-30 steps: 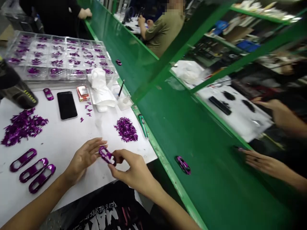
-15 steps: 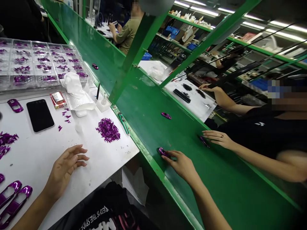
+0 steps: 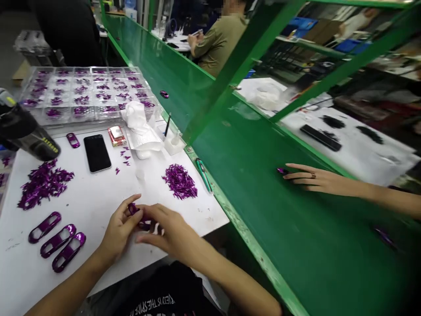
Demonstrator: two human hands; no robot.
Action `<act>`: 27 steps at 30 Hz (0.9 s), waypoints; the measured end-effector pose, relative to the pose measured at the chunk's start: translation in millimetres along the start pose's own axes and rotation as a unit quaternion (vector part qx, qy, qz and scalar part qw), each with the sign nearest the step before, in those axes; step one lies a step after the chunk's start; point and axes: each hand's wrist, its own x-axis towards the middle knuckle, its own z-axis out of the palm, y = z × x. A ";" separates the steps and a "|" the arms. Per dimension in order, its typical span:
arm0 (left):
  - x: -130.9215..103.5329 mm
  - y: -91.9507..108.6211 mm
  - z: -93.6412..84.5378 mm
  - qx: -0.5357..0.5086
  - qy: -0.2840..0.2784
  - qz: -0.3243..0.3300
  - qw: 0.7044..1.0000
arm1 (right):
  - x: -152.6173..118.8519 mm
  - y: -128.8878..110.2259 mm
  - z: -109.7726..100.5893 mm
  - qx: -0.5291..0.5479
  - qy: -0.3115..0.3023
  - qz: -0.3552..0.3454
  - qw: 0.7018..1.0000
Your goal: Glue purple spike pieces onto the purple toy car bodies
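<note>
Over the white worktable (image 3: 108, 285), a shiny purple toy car shell (image 3: 133, 209) is held between both hands, mostly covered by fingers. My left hand (image 3: 120, 228) pinches its left end with thumb and fingers. From the right, my right hand (image 3: 169, 228) also has its fingers closed on the shell. Three purple car shells (image 3: 68, 252) lie side by side at the left. Behind them is a heap of small purple pieces (image 3: 46, 182); a second purple pile (image 3: 180, 181) lies beyond my right hand.
A green conveyor belt (image 3: 243, 175) runs along the right. A co-worker's hand (image 3: 315, 177) touches a purple car on it. A phone (image 3: 98, 152), a cutter knife (image 3: 204, 174), a dark bottle (image 3: 29, 131) and a divided clear tray (image 3: 69, 118) are on the table.
My right hand has brought the purple car shell from the belt to my left hand, which now grips it too. The view has swung left, showing more table.
</note>
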 end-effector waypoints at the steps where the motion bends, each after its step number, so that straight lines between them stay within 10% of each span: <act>1: 2.2 2.3 -0.5 -0.039 0.008 -0.001 0.999 | 10.6 2.2 -9.0 -0.012 0.010 0.008 1.000; 5: 7.0 8.7 -2.4 -0.117 0.010 0.019 0.993 | 66.0 23.5 -25.2 -0.038 0.147 0.045 0.987; 10: 10.9 7.9 -6.9 -0.124 0.020 0.036 0.991 | 108.7 36.0 -5.1 0.074 0.092 0.014 0.993; 14: 17.4 6.6 -9.3 -0.155 0.022 0.026 0.987 | 93.0 19.8 -15.9 0.178 0.114 0.063 0.975; 21: 22.7 10.5 -7.5 -0.176 0.038 0.027 0.983 | 73.5 -0.4 -15.2 0.182 0.380 -0.031 0.906; 27: 23.4 10.9 -5.0 -0.173 0.040 0.028 0.984 | 68.1 12.7 5.8 0.237 0.321 -0.186 0.898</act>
